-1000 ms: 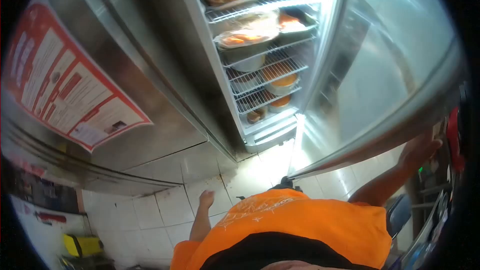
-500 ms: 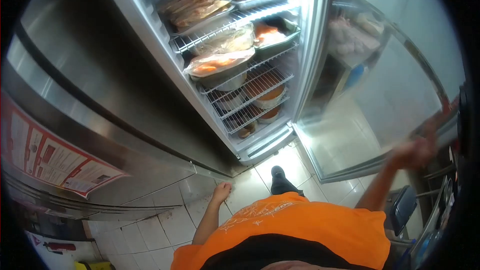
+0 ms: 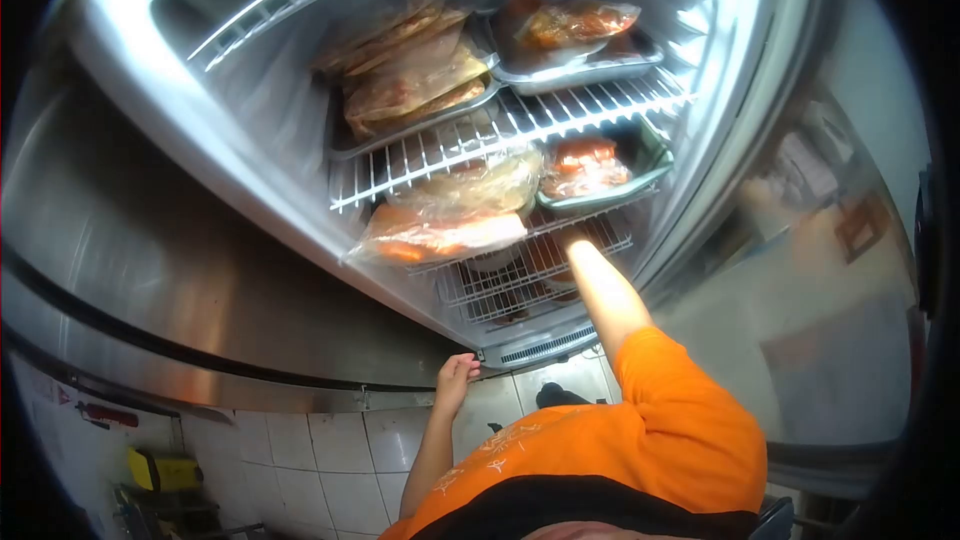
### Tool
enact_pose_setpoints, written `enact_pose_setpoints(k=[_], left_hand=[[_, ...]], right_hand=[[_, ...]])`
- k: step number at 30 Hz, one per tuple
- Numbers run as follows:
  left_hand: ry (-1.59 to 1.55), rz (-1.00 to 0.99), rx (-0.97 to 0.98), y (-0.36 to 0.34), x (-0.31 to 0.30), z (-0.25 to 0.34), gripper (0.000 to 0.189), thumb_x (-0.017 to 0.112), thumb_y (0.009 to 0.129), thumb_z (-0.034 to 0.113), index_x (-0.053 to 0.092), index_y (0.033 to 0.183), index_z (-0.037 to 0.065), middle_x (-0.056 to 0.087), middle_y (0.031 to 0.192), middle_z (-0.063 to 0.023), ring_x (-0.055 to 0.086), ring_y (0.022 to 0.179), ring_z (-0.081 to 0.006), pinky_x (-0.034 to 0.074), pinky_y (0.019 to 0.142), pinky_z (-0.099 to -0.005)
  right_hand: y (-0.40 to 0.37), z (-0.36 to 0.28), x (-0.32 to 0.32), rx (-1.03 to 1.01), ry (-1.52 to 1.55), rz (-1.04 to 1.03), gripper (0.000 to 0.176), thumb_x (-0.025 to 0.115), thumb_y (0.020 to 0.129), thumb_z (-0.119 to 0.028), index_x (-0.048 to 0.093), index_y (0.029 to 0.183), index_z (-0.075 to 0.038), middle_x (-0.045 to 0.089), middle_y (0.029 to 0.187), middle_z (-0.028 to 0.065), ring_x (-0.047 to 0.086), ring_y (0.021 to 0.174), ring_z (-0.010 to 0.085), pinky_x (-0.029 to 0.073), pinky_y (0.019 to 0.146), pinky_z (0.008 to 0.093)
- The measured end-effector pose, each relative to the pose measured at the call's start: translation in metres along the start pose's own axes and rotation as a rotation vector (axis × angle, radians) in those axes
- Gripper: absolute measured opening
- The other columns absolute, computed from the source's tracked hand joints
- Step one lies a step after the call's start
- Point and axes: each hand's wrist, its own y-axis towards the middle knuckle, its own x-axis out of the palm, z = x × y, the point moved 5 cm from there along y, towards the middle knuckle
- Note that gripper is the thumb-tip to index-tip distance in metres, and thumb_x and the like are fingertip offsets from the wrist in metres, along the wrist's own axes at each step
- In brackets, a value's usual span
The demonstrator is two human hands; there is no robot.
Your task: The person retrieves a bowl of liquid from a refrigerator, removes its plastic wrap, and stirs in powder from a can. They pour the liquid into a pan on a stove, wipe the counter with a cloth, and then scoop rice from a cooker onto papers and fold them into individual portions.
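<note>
My right arm reaches into the lit refrigerator (image 3: 232,148). My right hand (image 3: 574,240) is below a green-rimmed tray (image 3: 603,198) that holds an orange-red plastic-wrapped pack (image 3: 585,168); its fingers are hidden, so any grip cannot be seen. To the left, a clear plastic bag of orange food (image 3: 440,233) overhangs the shelf edge. My left hand (image 3: 458,370) hangs low by the refrigerator's bottom corner, fingers loosely bent and nothing in them.
On the upper wire shelf (image 3: 560,118) stand a tray of flat bagged packs (image 3: 415,75) and a metal tray (image 3: 580,78) with a reddish bagged pack (image 3: 580,22). The glass door (image 3: 835,340) stands open at right. A steel cabinet (image 3: 170,260) lines the left.
My right hand has left the door's edge and gone into the refrigerator. The door has swung wider, and my view has come closer to the shelves. My left hand's fingers have loosened.
</note>
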Motion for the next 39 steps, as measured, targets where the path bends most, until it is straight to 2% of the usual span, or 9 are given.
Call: enact_pose_setpoints(k=[5, 6, 9, 10, 11, 13, 33, 36, 39], left_hand=[[-0.021, -0.032, -0.032, 0.024, 0.024, 0.016, 0.030, 0.046, 0.092, 0.026, 0.054, 0.108, 0.003, 0.063, 0.097, -0.0065, 0.060, 0.081, -0.0103, 0.044, 0.069, -0.0213], [-0.016, 0.001, -0.005, 0.038, 0.027, 0.023, 0.025, 0.048, 0.090, 0.019, 0.056, 0.104, 0.000, 0.063, 0.093, -0.0100, 0.059, 0.081, -0.0128, 0.047, 0.072, -0.0263], [0.475, 0.203, 0.482, 0.087, 0.021, 0.064, 0.026, 0.051, 0.086, 0.019, 0.056, 0.108, 0.006, 0.061, 0.099, -0.0143, 0.059, 0.090, -0.0253, 0.045, 0.079, -0.0336], [0.603, 0.251, 0.496, 0.119, 0.015, 0.063, 0.028, 0.051, 0.087, 0.021, 0.055, 0.109, 0.005, 0.060, 0.101, -0.0155, 0.057, 0.095, -0.0267, 0.044, 0.082, -0.0325], [0.604, 0.252, 0.501, 0.148, 0.015, 0.056, 0.028, 0.051, 0.087, 0.021, 0.055, 0.109, 0.005, 0.060, 0.101, -0.0155, 0.057, 0.095, -0.0267, 0.044, 0.082, -0.0325], [0.471, 0.302, 0.780, 0.179, 0.018, 0.065, 0.030, 0.051, 0.088, 0.023, 0.054, 0.109, 0.002, 0.059, 0.103, -0.0153, 0.055, 0.099, -0.0260, 0.042, 0.088, -0.0334], [0.195, 0.310, 0.428, 0.207, 0.008, 0.118, 0.038, 0.053, 0.087, 0.021, 0.047, 0.119, 0.000, 0.052, 0.115, -0.0138, 0.050, 0.107, -0.0237, 0.037, 0.092, -0.0328], [0.168, 0.294, 0.357, 0.200, 0.010, 0.117, 0.040, 0.053, 0.087, 0.021, 0.045, 0.120, 0.000, 0.051, 0.116, -0.0136, 0.049, 0.108, -0.0233, 0.037, 0.093, -0.0327], [0.146, 0.272, 0.292, 0.187, 0.014, 0.116, 0.042, 0.053, 0.087, 0.020, 0.044, 0.122, 0.000, 0.050, 0.118, -0.0134, 0.048, 0.109, -0.0230, 0.036, 0.094, -0.0326]], right_hand=[[0.020, 0.003, -0.011, 0.046, 0.179, 0.004, 0.017, 0.053, 0.084, -0.013, 0.055, 0.089, 0.003, 0.060, 0.083, 0.0154, 0.061, 0.068, 0.0233, 0.050, 0.061, 0.0336], [0.010, 0.010, -0.011, 0.059, 0.207, 0.011, 0.017, 0.053, 0.084, -0.013, 0.055, 0.089, 0.003, 0.060, 0.083, 0.0153, 0.061, 0.068, 0.0232, 0.050, 0.061, 0.0335], [0.003, 0.000, -0.009, 0.080, 0.292, 0.040, 0.017, 0.053, 0.084, -0.013, 0.054, 0.089, 0.003, 0.060, 0.082, 0.0150, 0.061, 0.069, 0.0228, 0.050, 0.060, 0.0332], [0.006, 0.003, -0.013, 0.088, 0.323, 0.050, 0.017, 0.053, 0.084, -0.013, 0.054, 0.089, 0.003, 0.060, 0.082, 0.0149, 0.061, 0.069, 0.0227, 0.050, 0.060, 0.0331], [0.005, -0.001, -0.012, 0.096, 0.352, 0.061, 0.017, 0.053, 0.084, -0.013, 0.054, 0.089, 0.003, 0.060, 0.081, 0.0148, 0.061, 0.069, 0.0226, 0.050, 0.060, 0.0330], [-0.010, 0.002, -0.014, 0.110, 0.409, 0.080, 0.017, 0.053, 0.083, -0.013, 0.054, 0.089, 0.003, 0.059, 0.081, 0.0146, 0.061, 0.070, 0.0224, 0.050, 0.060, 0.0327], [-0.055, 0.036, -0.023, 0.383, 0.914, 0.115, 0.016, 0.053, 0.083, -0.012, 0.053, 0.091, 0.002, 0.059, 0.074, 0.0128, 0.062, 0.074, 0.0202, 0.050, 0.056, 0.0306], [-0.073, 0.018, -0.039, 0.421, 1.092, 0.099, 0.015, 0.050, 0.083, -0.007, 0.049, 0.092, 0.006, 0.055, 0.071, 0.0119, 0.057, 0.050, 0.0154, 0.048, 0.044, 0.0265], [-0.094, 0.017, -0.042, 0.401, 1.143, 0.186, 0.016, 0.051, 0.079, -0.003, 0.053, 0.090, 0.008, 0.057, 0.066, 0.0108, 0.058, 0.053, 0.0156, 0.049, 0.047, 0.0260]])
